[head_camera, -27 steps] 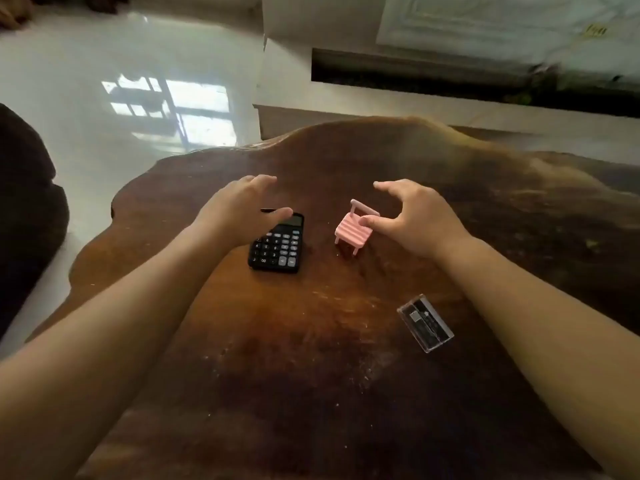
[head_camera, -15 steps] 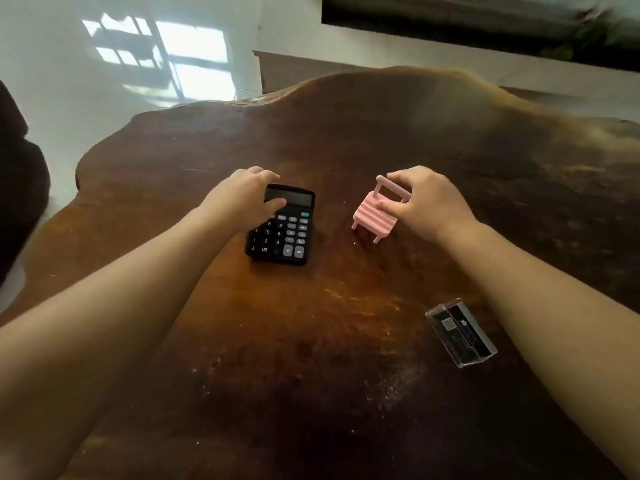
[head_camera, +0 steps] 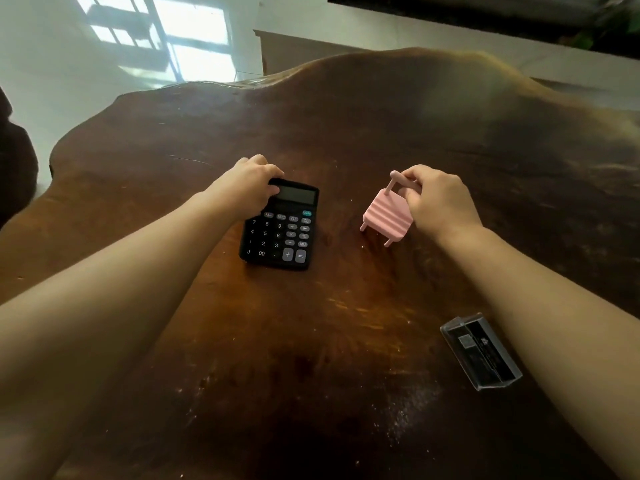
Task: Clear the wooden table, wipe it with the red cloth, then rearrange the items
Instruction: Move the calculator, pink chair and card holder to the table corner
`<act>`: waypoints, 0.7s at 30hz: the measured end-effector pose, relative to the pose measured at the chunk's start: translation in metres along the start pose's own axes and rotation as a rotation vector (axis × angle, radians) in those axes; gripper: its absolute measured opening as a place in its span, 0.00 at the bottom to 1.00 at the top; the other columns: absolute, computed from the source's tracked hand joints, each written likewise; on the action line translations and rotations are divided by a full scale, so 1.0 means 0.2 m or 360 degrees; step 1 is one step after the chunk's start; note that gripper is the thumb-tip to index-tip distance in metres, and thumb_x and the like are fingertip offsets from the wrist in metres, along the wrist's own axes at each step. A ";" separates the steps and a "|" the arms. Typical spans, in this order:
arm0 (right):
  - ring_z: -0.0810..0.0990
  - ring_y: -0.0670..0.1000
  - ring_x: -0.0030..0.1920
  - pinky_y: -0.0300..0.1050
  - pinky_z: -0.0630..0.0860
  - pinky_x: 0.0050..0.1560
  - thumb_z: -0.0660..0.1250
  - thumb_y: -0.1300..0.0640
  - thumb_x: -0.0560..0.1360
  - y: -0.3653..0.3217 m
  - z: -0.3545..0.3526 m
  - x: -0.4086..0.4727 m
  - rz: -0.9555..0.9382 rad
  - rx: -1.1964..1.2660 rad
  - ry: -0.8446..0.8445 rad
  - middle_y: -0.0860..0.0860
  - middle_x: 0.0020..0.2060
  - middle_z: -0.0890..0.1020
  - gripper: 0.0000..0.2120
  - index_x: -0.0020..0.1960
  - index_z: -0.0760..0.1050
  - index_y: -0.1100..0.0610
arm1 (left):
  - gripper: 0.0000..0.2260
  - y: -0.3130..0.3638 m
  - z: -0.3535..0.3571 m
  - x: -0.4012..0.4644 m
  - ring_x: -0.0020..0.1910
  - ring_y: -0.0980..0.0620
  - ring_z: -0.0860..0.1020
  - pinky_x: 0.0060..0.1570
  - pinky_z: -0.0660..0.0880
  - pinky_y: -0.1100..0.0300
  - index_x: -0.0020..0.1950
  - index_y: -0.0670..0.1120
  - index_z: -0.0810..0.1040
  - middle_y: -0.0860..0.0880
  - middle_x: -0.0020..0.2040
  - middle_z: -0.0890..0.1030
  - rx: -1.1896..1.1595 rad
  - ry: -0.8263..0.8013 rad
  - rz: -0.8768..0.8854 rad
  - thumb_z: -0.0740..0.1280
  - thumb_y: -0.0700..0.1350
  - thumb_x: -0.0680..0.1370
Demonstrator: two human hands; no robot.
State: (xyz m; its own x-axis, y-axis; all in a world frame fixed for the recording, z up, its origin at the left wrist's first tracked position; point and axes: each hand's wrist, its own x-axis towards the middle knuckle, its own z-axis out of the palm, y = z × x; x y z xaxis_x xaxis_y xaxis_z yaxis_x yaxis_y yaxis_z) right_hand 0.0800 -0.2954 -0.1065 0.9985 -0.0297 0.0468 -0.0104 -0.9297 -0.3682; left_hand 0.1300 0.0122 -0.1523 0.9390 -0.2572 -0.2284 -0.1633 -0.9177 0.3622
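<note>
A black calculator (head_camera: 282, 233) lies in the middle of the dark wooden table (head_camera: 346, 133). My left hand (head_camera: 247, 187) grips its upper left corner, thumb on the face beside the display. To its right stands a small pink toy chair (head_camera: 388, 213), tilted on its legs. My right hand (head_camera: 438, 200) pinches the chair's backrest bar between thumb and fingers. A clear plastic case (head_camera: 479, 351) with a black insert lies flat at the near right, beside my right forearm. No red cloth is in view.
The table has a wavy, irregular edge, with a glossy white floor (head_camera: 104, 64) beyond it at the left and back. A dark piece of furniture (head_camera: 14, 157) sits at the far left. A low pale ledge (head_camera: 450, 32) runs along the back.
Both hands came down and closed: the left one onto the calculator's top corner, the right one onto the pink chair's backrest. The camera has tipped down and closer to the table.
</note>
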 end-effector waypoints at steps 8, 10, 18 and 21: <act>0.81 0.52 0.49 0.48 0.78 0.49 0.67 0.60 0.81 -0.14 -0.03 0.04 -0.0115 0.0023 -0.0014 0.53 0.51 0.85 0.09 0.59 0.81 0.54 | 0.09 -0.14 -0.11 -0.08 0.55 0.48 0.76 0.50 0.69 0.55 0.60 0.50 0.80 0.50 0.55 0.78 -0.0308 -0.0090 -0.0126 0.66 0.47 0.81; 0.81 0.53 0.50 0.51 0.79 0.49 0.67 0.60 0.81 -0.22 -0.04 0.05 -0.0168 0.0042 -0.0033 0.54 0.51 0.85 0.10 0.60 0.81 0.54 | 0.07 -0.21 -0.16 -0.16 0.53 0.49 0.77 0.49 0.71 0.56 0.58 0.52 0.81 0.50 0.54 0.80 -0.0400 -0.0049 -0.0184 0.67 0.48 0.81; 0.80 0.53 0.51 0.50 0.81 0.49 0.69 0.59 0.80 -0.76 0.03 0.09 -0.0475 0.0135 -0.0170 0.54 0.53 0.84 0.10 0.60 0.82 0.54 | 0.06 -0.61 -0.43 -0.54 0.50 0.51 0.78 0.46 0.72 0.57 0.55 0.55 0.82 0.53 0.51 0.82 -0.0492 0.0136 -0.0437 0.68 0.50 0.80; 0.81 0.54 0.50 0.52 0.82 0.49 0.69 0.59 0.80 -0.99 0.11 0.10 -0.0572 0.0171 -0.0236 0.53 0.53 0.84 0.09 0.60 0.81 0.53 | 0.07 -0.80 -0.52 -0.69 0.49 0.51 0.79 0.44 0.73 0.57 0.57 0.53 0.82 0.52 0.51 0.83 -0.0503 0.0205 -0.0542 0.68 0.49 0.80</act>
State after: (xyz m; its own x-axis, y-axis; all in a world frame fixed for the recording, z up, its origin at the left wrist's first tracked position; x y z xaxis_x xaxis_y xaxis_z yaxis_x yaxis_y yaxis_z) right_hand 0.1035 -0.1046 -0.0532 0.9346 0.3509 0.0586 0.3388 -0.8273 -0.4481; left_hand 0.0578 0.2252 -0.0851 0.9562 0.0999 -0.2750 0.2412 -0.8010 0.5479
